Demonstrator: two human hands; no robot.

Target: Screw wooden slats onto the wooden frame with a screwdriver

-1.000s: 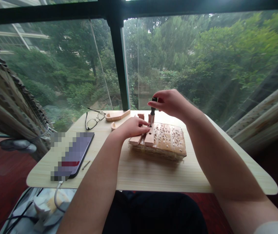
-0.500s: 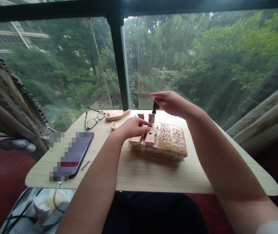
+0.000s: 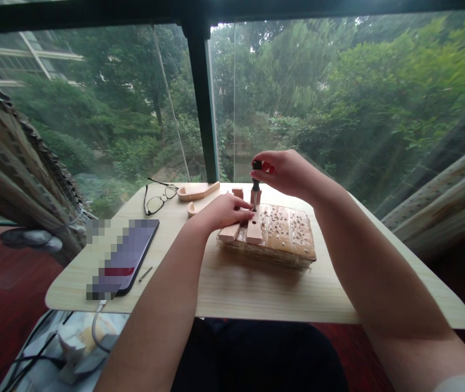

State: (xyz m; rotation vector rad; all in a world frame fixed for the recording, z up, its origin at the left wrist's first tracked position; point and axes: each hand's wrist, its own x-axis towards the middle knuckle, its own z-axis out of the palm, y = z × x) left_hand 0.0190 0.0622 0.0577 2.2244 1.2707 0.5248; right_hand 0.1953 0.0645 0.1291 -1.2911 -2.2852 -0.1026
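My right hand (image 3: 281, 170) is closed round the black handle of a screwdriver (image 3: 256, 177), which stands nearly upright with its tip at a hole in a wooden piece (image 3: 254, 233). Pressed against that piece are the fingertips of my left hand (image 3: 228, 211), near the screwdriver's tip. Its palm lies over a second wooden piece (image 3: 229, 233). Both pieces rest on the left part of a plastic-wrapped block (image 3: 285, 231) with small studs on top. Whether a screw sits under the tip is too small to tell.
Glasses (image 3: 154, 204) and two curved wooden parts, one at the back (image 3: 200, 191), one nearer (image 3: 195, 208), lie on the pale table (image 3: 257, 296). To the left are a phone (image 3: 134, 256) with a cable and a screw (image 3: 145, 274). Windows stand behind.
The screwdriver has gone from slanted to nearly upright. My right hand's fingers have shifted from over the handle's top to its side. The view has moved slightly.
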